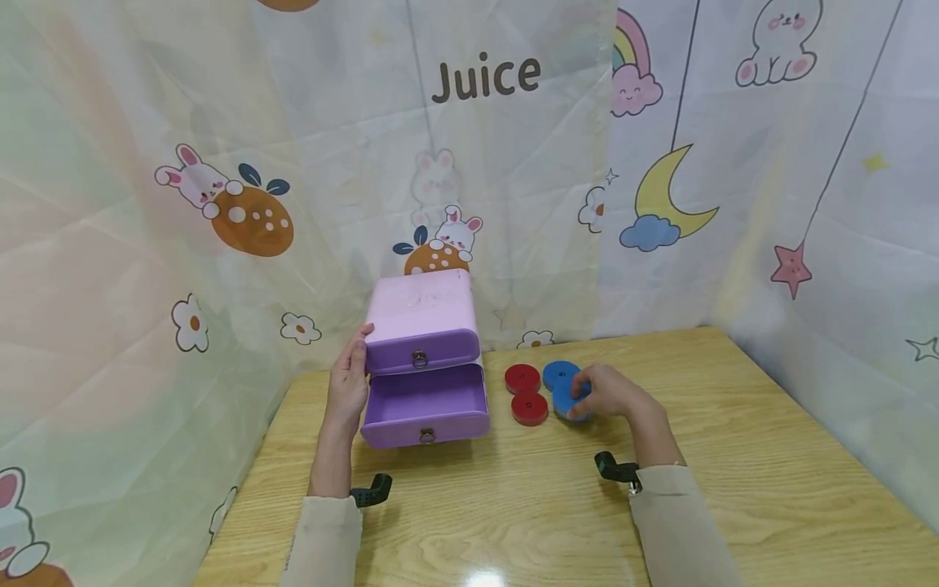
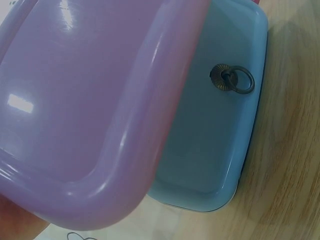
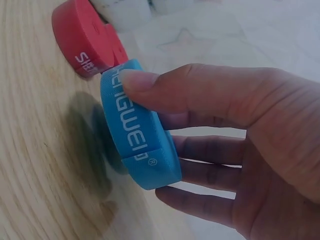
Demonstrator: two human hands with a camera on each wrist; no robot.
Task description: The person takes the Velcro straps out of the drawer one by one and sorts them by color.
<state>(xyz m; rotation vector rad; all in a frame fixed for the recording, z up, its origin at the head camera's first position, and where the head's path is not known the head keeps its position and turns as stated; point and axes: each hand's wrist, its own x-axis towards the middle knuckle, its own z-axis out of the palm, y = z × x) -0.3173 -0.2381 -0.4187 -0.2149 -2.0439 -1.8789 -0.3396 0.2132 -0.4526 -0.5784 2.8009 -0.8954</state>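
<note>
A small chest of drawers (image 1: 421, 302) with a pink top and purple fronts stands left of centre. Its open purple drawer (image 1: 433, 428) is pulled out, and no contents show inside. My left hand (image 1: 348, 387) rests against the chest's left side; only a sliver of it shows in the left wrist view. My right hand (image 1: 609, 393) pinches a blue tape roll (image 3: 135, 125) between thumb and fingers, tilted on edge, with white lettering on its rim. Another blue tape roll (image 1: 559, 373) lies just behind it. Two red tape rolls (image 1: 522, 378) lie between these and the chest.
Under the open drawer, the left wrist view shows a light-blue drawer front (image 2: 200, 140) with a ring pull (image 2: 242, 80). Everything stands on a wood-grain table (image 1: 543, 505). A printed cloth (image 1: 528, 204) hangs behind it and along both sides.
</note>
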